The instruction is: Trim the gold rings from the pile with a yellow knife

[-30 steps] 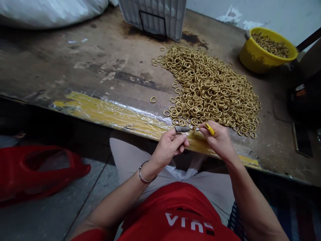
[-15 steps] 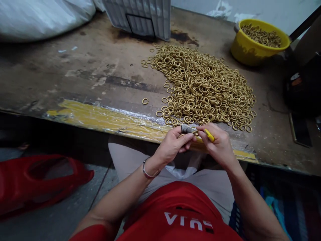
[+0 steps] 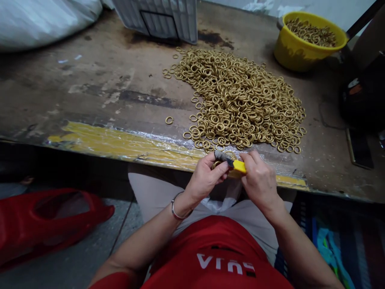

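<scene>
My left hand is closed at the table's front edge, pinching a brass ring under a grey-wrapped thumb tip. My right hand is closed on a small yellow-handled knife, whose dark blade points left onto the ring. Both hands touch each other just in front of a large heap of brass rings spread over the worn wooden table.
A yellow bowl of more rings stands at the back right. A grey plastic crate and a white sack sit at the back. One loose ring lies left of the heap. A red bag lies on the floor.
My hands have come together: the right hand turned the knife so its blade meets the ring held by the left. The view shifted slightly.
</scene>
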The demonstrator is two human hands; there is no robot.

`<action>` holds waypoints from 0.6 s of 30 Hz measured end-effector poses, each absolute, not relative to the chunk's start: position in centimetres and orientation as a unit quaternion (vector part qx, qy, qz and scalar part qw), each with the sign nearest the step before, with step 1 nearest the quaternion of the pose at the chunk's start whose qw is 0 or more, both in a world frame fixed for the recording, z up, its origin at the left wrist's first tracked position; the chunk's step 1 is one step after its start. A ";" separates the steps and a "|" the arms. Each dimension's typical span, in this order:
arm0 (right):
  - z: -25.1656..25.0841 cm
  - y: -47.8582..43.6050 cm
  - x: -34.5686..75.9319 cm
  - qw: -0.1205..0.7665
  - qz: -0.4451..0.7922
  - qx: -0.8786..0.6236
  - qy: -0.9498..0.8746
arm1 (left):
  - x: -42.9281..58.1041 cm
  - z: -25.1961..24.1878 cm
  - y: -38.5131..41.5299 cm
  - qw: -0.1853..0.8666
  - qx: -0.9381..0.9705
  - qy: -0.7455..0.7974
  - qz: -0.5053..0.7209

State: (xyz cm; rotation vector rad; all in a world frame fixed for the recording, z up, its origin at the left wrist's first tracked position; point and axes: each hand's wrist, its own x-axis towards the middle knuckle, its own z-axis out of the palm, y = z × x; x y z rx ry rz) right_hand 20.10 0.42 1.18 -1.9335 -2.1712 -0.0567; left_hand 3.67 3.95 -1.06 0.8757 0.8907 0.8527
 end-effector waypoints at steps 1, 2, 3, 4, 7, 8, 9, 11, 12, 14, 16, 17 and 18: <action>1.2 0.4 20.0 0.114 -0.024 -0.662 -0.741 | 3.7 -1.0 3.9 0.727 0.405 0.399 0.386; 1.3 0.3 19.9 0.111 -0.027 -0.663 -0.739 | 3.6 -1.0 3.9 0.725 0.414 0.394 0.384; 1.3 0.3 19.8 0.107 -0.029 -0.665 -0.739 | 3.6 -0.9 3.9 0.723 0.423 0.391 0.383; 1.4 0.3 19.6 0.103 -0.030 -0.666 -0.739 | 3.7 -0.9 4.0 0.720 0.431 0.388 0.382; 1.4 0.8 19.4 0.085 -0.025 -0.671 -0.736 | 3.6 -0.9 4.2 0.713 0.445 0.379 0.387; 1.4 1.2 19.6 0.078 -0.024 -0.680 -0.729 | 3.5 -0.8 4.2 0.711 0.447 0.375 0.393; 1.3 1.7 20.1 0.070 -0.025 -0.698 -0.712 | 3.3 -0.8 4.2 0.708 0.449 0.371 0.398; 1.3 2.8 21.7 0.069 -0.031 -0.753 -0.654 | 2.8 -0.6 4.2 0.704 0.461 0.358 0.405; 1.2 3.3 22.6 0.082 -0.030 -0.784 -0.614 | 2.5 -0.4 4.2 0.705 0.469 0.346 0.404; 1.3 3.9 24.2 0.174 0.010 -0.794 -0.583 | 1.9 -0.3 4.1 0.718 0.473 0.324 0.394; 1.5 3.9 24.5 0.300 0.177 -0.733 -0.585 | 1.6 -0.3 4.1 0.733 0.465 0.314 0.385; 1.6 3.7 24.1 0.349 0.284 -0.686 -0.572 | 1.5 -0.5 4.1 0.736 0.464 0.314 0.379; 1.7 3.4 23.5 0.380 0.388 -0.637 -0.548 | 1.5 -0.6 4.1 0.736 0.469 0.315 0.373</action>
